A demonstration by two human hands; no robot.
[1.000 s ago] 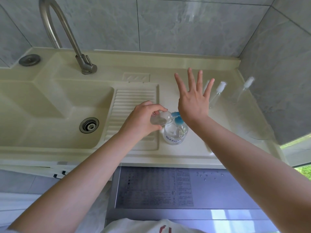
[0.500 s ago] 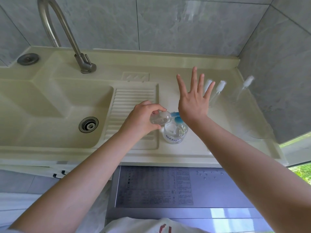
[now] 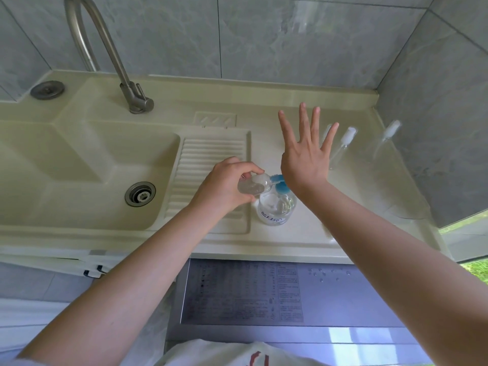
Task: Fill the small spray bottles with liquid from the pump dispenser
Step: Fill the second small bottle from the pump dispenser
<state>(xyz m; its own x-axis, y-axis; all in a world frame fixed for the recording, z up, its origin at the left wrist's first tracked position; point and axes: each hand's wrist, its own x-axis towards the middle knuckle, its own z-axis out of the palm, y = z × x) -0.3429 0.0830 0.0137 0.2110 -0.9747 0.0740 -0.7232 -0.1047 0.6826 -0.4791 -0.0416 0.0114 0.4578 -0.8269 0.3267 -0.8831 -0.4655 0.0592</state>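
Clear plastic: the left hand (image 3: 224,190) is gripping a small spray bottle (image 3: 252,186), mouth tipped against the blue nozzle of the pump dispenser (image 3: 276,207), which is standing just under the right wrist. The right hand (image 3: 306,159), fingers splayed & holding nothing, is pressing its heel on the pump. Advice: short strokes, mouth tight to nozzle. Cream counter (image 3: 303,241) w/ sink (image 3: 79,180) beyond the left hand; capped bottles (image 3: 346,143) past the right fingertips; grey tiled walls.

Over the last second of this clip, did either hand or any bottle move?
Barely anything changed. The left hand still grips the small bottle tilted at the blue pump nozzle of the pump dispenser. The right hand stays over the pump head, fingers spread straight. The capped spray bottles at the back right have not moved.
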